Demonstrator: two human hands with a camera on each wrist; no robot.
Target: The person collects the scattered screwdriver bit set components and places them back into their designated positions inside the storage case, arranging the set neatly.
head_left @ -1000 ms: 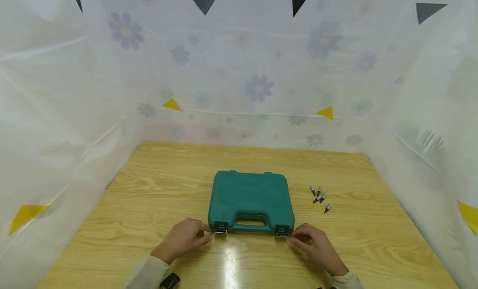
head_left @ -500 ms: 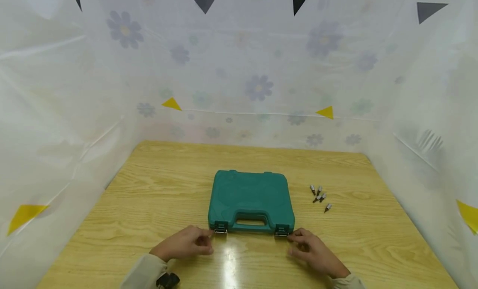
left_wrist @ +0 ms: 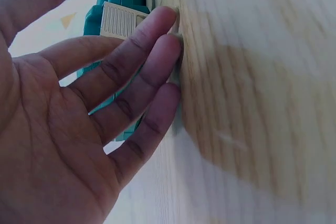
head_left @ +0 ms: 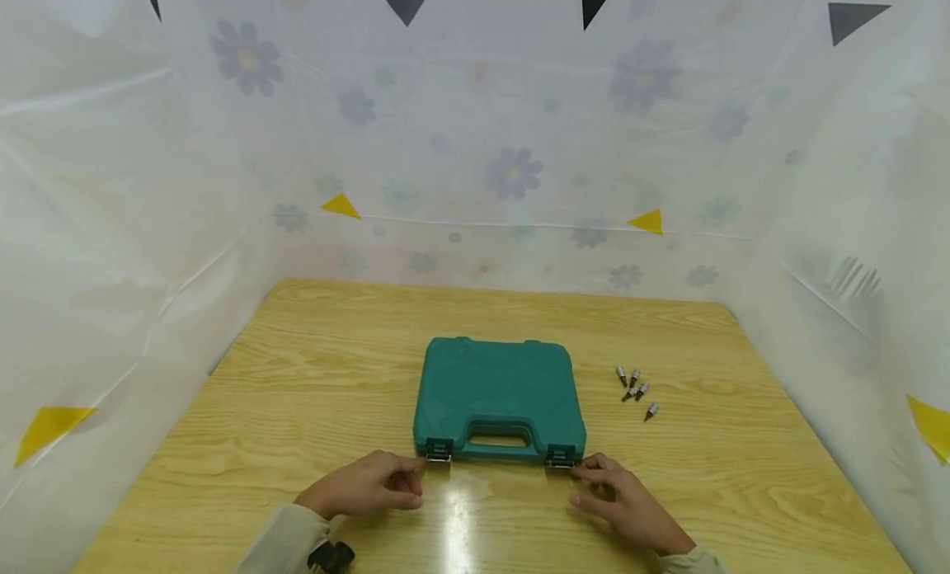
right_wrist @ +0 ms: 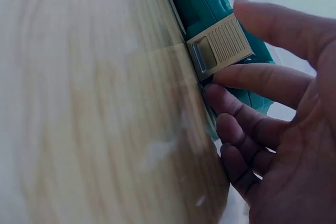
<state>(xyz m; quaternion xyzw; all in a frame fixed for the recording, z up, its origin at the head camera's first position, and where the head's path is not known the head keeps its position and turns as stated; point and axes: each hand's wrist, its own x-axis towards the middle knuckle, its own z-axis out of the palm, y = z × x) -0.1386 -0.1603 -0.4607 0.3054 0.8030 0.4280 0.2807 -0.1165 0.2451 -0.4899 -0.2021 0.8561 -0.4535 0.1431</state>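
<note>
A teal plastic carrying case [head_left: 497, 384] lies flat on the wooden table, lid down, its handle side towards me. My left hand [head_left: 364, 483] is at the front left latch [left_wrist: 122, 20], index fingertip against it, the thumb held apart and the other fingers loosely bent near the tabletop. At the front right latch [right_wrist: 220, 46], the index fingertip of my right hand [head_left: 631, 504] touches the lower edge, with its thumb spread away. Neither hand grips anything. Both latches hang flipped outward from the case in the head view.
Several small bit sockets [head_left: 634, 388] with silver ends and dark tips lie on the wooden table [head_left: 334, 359] right of the case. White flower-print sheeting [head_left: 475, 145] encloses the back and sides.
My left hand has shifted slightly, its index finger now reaching to the left latch with the thumb lower. The right thumb has dropped away from the right latch. The case stays put.
</note>
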